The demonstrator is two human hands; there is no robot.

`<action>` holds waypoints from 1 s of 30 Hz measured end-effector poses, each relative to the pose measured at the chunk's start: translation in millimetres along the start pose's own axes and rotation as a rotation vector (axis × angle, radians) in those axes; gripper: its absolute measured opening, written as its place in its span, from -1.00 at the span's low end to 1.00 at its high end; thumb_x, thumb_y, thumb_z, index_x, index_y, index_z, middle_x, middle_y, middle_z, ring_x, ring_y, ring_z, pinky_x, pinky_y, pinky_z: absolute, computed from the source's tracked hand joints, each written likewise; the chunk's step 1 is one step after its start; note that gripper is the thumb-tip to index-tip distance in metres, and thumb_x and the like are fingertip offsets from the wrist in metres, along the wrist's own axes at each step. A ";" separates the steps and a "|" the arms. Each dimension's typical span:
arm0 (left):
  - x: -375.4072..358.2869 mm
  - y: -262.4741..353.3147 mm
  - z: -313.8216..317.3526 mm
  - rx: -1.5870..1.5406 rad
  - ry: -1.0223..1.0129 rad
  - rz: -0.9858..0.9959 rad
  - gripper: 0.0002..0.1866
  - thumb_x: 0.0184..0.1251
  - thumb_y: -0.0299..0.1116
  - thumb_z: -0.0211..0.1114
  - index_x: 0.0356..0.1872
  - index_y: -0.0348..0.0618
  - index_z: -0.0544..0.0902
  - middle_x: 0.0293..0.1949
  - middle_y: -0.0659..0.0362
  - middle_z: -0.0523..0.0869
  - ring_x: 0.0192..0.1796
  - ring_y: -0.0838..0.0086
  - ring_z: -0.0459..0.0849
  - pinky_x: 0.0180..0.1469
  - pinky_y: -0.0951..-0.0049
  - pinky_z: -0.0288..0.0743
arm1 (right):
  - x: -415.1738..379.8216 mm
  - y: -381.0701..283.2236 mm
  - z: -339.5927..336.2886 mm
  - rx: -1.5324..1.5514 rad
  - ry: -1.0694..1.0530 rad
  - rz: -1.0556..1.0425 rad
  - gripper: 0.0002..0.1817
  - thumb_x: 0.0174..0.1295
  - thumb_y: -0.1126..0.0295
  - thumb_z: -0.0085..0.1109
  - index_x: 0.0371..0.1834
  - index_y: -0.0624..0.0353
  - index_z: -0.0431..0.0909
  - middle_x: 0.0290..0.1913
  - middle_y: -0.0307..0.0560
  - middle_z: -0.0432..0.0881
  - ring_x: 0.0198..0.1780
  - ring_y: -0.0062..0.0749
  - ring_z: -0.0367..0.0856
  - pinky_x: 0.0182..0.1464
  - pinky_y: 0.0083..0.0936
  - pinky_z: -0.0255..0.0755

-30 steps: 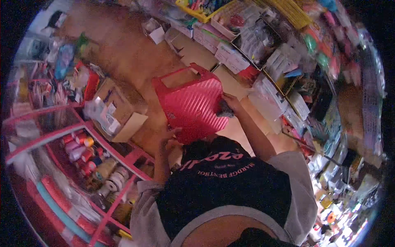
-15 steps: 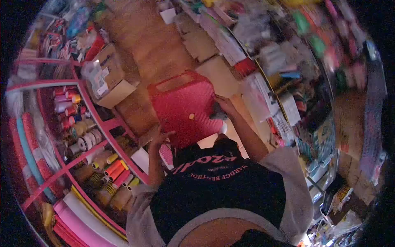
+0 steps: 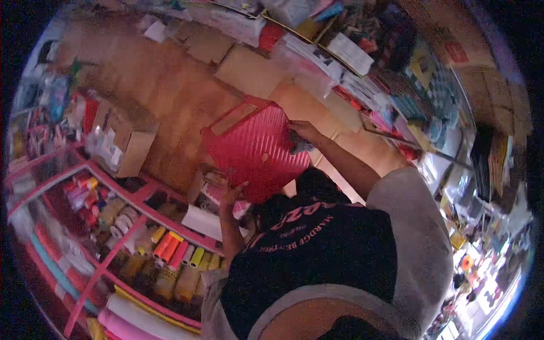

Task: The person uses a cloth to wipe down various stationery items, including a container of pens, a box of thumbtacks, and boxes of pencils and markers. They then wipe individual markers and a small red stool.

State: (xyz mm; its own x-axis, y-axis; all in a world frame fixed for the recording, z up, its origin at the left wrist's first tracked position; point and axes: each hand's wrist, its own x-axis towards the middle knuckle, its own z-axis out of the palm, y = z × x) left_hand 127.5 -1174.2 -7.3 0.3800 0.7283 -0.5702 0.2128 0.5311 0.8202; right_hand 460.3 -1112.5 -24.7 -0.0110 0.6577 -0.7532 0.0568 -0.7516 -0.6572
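A red ribbed plastic chair (image 3: 249, 148) stands in front of me, with an open frame along its far edge and a small pale spot near its middle. My right hand (image 3: 306, 131) is closed around a dark grey cloth (image 3: 299, 145) at the chair's right edge. By the near left edge is my left hand (image 3: 228, 190), its fingers spread and nothing in them. Just beyond its wrist lies a white box (image 3: 202, 221) with a pinkish patterned thing beside it.
To the left, a pink-framed glass case (image 3: 107, 266) holds several spools and rolls (image 3: 170, 247). An opened cardboard box (image 3: 137, 152) sits beyond it on the brown floor (image 3: 164, 79). Flattened cardboard (image 3: 252, 71) and stacked packets (image 3: 362, 85) line the right side.
My view has turned to the right, so the case and cardboard box shift left and down. Both hands stay about the chair; the right one keeps the cloth at its edge.
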 end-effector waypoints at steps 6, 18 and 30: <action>13.0 -108.6 45.7 -0.372 -0.121 -0.385 -0.25 -0.05 -0.41 0.26 0.18 -0.11 0.03 0.10 0.04 0.25 -0.02 0.26 0.42 -0.20 0.21 0.52 | -37.2 45.6 -25.4 -0.020 0.085 -0.028 -0.59 0.03 0.09 0.05 -0.23 0.23 0.50 -0.29 -0.05 0.56 -0.31 -0.43 0.52 -0.17 -0.54 0.35; -13.4 -17.7 230.2 -0.699 -0.028 -0.485 -0.36 0.04 -0.38 0.21 0.15 -0.12 0.10 0.08 0.03 0.29 0.09 0.25 0.30 0.02 0.22 0.32 | -16.9 156.6 -140.3 -0.203 0.131 -0.169 -0.56 -0.18 0.12 0.27 -0.26 0.16 0.53 -0.40 -0.20 0.57 -0.38 -0.56 0.48 -0.27 -0.57 0.37; 37.2 -120.8 246.6 -0.353 -0.095 -0.739 -0.32 0.01 -0.27 0.20 0.18 -0.03 0.09 0.09 0.02 0.30 0.06 0.22 0.33 0.02 0.24 0.30 | -13.2 274.5 -171.8 -0.251 0.256 -0.050 -0.18 -0.27 -0.17 0.14 0.01 0.22 0.33 -0.14 0.08 0.49 -0.08 -0.18 0.46 -0.03 -0.40 0.32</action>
State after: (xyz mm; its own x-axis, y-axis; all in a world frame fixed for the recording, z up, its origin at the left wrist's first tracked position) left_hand 338.0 -1318.1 -116.0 0.3303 0.1061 -0.9379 0.1482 0.9755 0.1626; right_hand 647.5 -1318.8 -190.1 0.2290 0.7081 -0.6679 0.3059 -0.7037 -0.6412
